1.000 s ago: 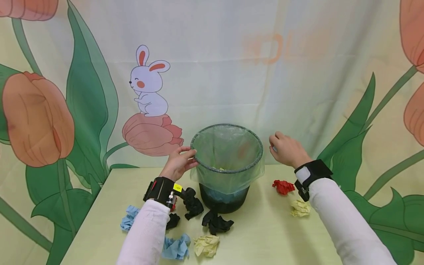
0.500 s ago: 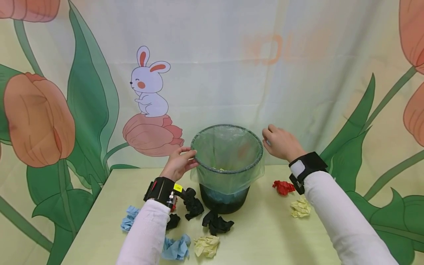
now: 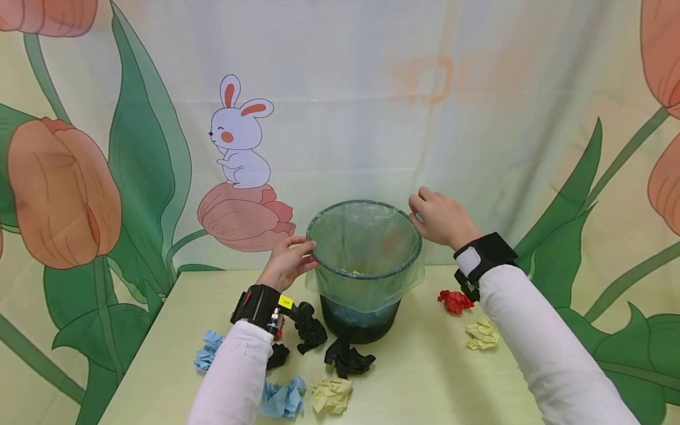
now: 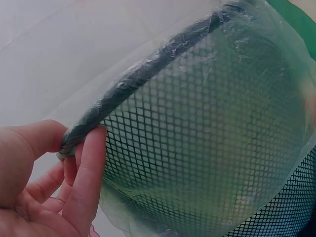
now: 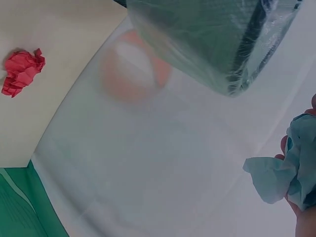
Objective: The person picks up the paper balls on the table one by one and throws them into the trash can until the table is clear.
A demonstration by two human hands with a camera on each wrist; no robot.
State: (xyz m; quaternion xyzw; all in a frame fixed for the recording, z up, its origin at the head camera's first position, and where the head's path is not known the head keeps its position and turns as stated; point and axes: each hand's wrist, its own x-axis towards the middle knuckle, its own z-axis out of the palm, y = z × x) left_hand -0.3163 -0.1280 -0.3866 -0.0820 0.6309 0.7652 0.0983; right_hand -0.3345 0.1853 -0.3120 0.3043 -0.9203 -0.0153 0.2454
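Observation:
A black mesh bin (image 3: 361,327), lined with a thin green plastic bag (image 3: 366,236), stands upright on the table. My left hand (image 3: 287,262) pinches its lined rim on the left side, thumb and fingers on either side of the rim (image 4: 143,74) in the left wrist view. Just beyond the right side of the rim, my right hand (image 3: 443,218) is raised. It grips a crumpled light-blue paper ball (image 5: 296,163), plain in the right wrist view and mostly hidden by the hand in the head view. Some paper shows faintly inside the bin.
Crumpled paper balls lie about the bin: red (image 3: 455,301) and yellow (image 3: 482,334) to the right; black (image 3: 347,358), yellow (image 3: 332,395) and blue (image 3: 283,397) in front. More black (image 3: 310,330) and blue (image 3: 209,350) ones lie left. A printed curtain (image 3: 340,118) hangs behind.
My right hand has moved left and slightly up, nearer the bin's rim, with the blue paper ball in it. The left hand keeps its place on the rim.

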